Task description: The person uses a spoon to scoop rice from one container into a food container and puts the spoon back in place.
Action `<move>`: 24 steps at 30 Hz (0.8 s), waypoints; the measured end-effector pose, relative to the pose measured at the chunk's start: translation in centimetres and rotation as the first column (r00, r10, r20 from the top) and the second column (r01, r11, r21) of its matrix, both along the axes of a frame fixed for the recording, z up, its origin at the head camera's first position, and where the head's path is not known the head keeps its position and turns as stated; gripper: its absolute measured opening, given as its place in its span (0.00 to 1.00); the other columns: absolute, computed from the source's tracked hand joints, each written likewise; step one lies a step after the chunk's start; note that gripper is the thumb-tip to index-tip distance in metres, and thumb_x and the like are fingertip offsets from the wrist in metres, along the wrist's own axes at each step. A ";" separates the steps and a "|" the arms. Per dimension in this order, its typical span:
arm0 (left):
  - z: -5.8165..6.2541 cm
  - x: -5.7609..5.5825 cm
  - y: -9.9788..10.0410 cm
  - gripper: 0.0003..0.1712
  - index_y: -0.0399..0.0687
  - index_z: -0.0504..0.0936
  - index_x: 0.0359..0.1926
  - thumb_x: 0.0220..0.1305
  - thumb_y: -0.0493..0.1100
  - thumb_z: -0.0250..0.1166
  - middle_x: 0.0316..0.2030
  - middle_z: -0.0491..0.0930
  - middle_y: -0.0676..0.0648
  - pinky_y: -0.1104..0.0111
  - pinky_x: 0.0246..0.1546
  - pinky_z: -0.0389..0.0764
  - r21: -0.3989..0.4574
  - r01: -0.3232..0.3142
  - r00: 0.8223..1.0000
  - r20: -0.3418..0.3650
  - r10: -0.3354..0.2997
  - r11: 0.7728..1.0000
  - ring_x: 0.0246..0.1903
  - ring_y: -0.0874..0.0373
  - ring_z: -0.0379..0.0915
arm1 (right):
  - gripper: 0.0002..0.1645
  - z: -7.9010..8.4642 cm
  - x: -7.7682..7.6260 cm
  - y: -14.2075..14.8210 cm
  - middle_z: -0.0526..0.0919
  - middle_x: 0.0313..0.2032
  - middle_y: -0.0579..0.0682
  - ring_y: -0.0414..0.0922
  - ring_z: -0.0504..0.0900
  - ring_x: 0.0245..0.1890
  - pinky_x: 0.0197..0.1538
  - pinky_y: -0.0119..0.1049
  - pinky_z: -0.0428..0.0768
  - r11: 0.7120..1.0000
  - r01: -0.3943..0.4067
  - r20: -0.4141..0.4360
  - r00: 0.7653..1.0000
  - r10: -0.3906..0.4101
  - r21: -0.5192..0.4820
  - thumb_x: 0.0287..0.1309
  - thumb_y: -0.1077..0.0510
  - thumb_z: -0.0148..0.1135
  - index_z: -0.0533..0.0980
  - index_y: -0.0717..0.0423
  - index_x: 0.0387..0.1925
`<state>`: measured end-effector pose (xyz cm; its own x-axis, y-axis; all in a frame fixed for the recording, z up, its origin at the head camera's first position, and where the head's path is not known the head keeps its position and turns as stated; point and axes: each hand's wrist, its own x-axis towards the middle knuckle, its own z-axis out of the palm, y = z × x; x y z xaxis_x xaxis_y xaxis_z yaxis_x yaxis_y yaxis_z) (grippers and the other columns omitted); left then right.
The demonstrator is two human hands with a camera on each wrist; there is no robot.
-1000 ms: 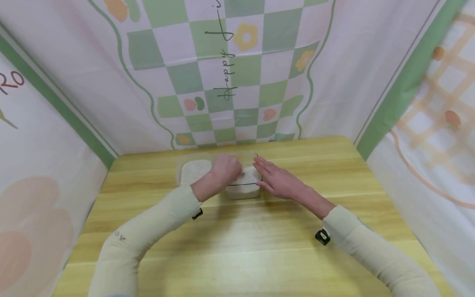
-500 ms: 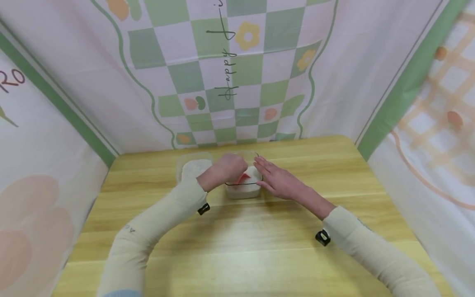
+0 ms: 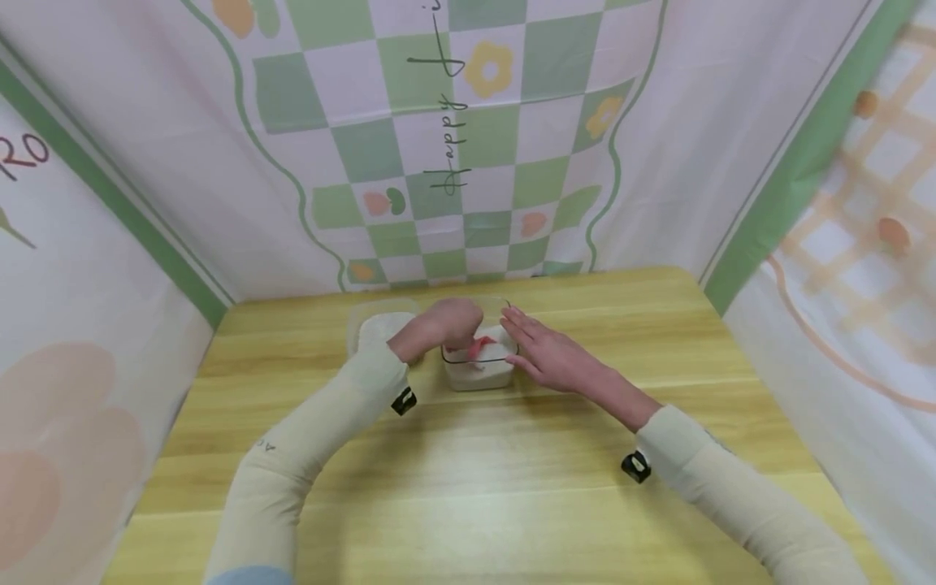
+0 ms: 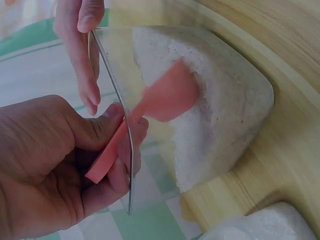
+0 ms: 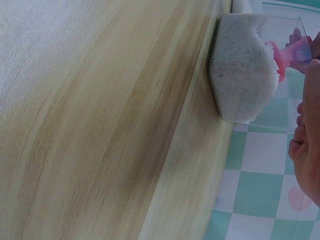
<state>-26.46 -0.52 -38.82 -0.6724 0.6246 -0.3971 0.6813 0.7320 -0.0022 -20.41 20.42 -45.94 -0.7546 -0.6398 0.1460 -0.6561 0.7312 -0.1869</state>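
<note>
My left hand (image 3: 455,322) grips the handle of a coral-pink scoop (image 4: 172,92), thumb and fingers curled around it at the rim of a clear, straight-sided box (image 3: 478,379). The blade sits against white grainy material (image 4: 227,95), which slopes inside the box, as the left wrist view shows. On the box's right side, my right hand (image 3: 552,353) touches the rim with its fingers straight and together, the thumb near the front corner. In the right wrist view, the scoop's pink blade (image 5: 281,64) shows through the clear wall, above the heaped material.
Left of the box, a second clear container (image 3: 353,329) with white contents (image 3: 383,327) stands partly behind my left forearm. Both stand towards the back of a wooden table (image 3: 468,479). A printed checkered cloth (image 3: 487,138) hangs right behind the table.
My left hand has shifted to the right and turned over the box, and more of the pink scoop shows. My right hand stays at the rim.
</note>
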 end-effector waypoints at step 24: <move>0.2 -0.6 -5.7 0.22 0.41 0.88 0.22 0.72 0.41 0.58 0.23 0.86 0.40 0.76 0.19 0.59 0.372 -0.102 0.963 0.268 -0.001 0.923 0.11 0.69 0.57 | 0.39 -0.3 -0.1 0.0 0.51 0.77 0.62 0.57 0.52 0.78 0.73 0.53 0.63 1.000 0.009 0.002 1.000 -0.009 -0.008 0.74 0.48 0.50 0.54 0.67 0.75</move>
